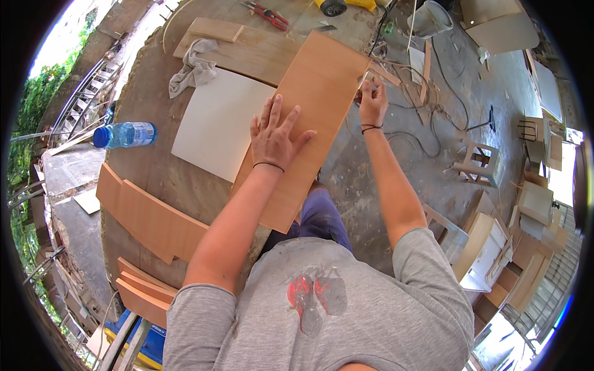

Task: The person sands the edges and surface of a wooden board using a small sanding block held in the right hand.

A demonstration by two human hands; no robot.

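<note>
Nearest: person's grey T-shirt [260,328] w/ red print, purple shorts [325,213] just past it. Brown board [325,86] runs at a slant in front, near end by the shorts, far end up twd the back of the bench [158,170]; it overlaps the R side of a white panel [216,120].

L hand [273,139] lies palm down on the board, abt midway along its L side, fingers spread & loose, gripping nothing. R hand [373,105] is at the board's R edge nr the far end, fingers bent & pinched on a slim item [363,79]; too small to tell what kind.

L of the L forearm: a few brown offcuts [145,287] close together, then a long curved board [148,213]. Further up, clear bottle [133,134] w/ blue cap nr the bench's L edge. Crumpled grey rag [195,68] at the white panel's far L corner, beside a pale plank [263,55] w/ a shorter plank [216,29] on it. Farther back, red-handled pliers [272,17], & a yellow-and-black tool [346,6] partly cut off at the top.

Off to the R on the floor [458,74]: grey stool [486,164], loose cable, & a pale bucket [431,20] farther off.
</note>
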